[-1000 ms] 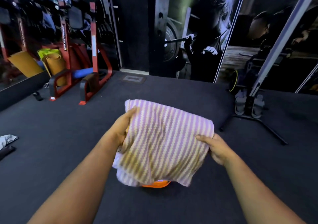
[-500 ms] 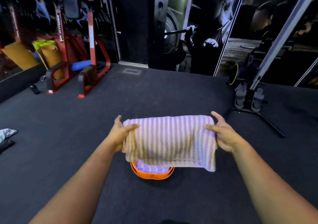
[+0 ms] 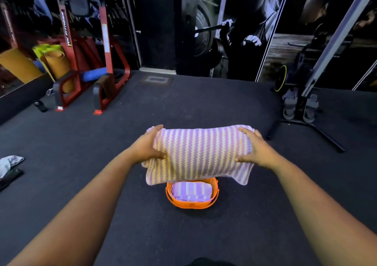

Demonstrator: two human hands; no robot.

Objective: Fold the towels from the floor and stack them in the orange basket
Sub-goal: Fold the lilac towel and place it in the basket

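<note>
Head view: hands (image 3: 201, 150) hold folded towel (image 3: 201, 153) crosswise above orange basket (image 3: 190, 203).

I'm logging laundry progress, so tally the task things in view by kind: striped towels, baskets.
Striped towels: 2, the held towel gripped by the left hand and right hand, and the folded towel in the basket.
Orange basket: 1.
Total: 3.
</note>
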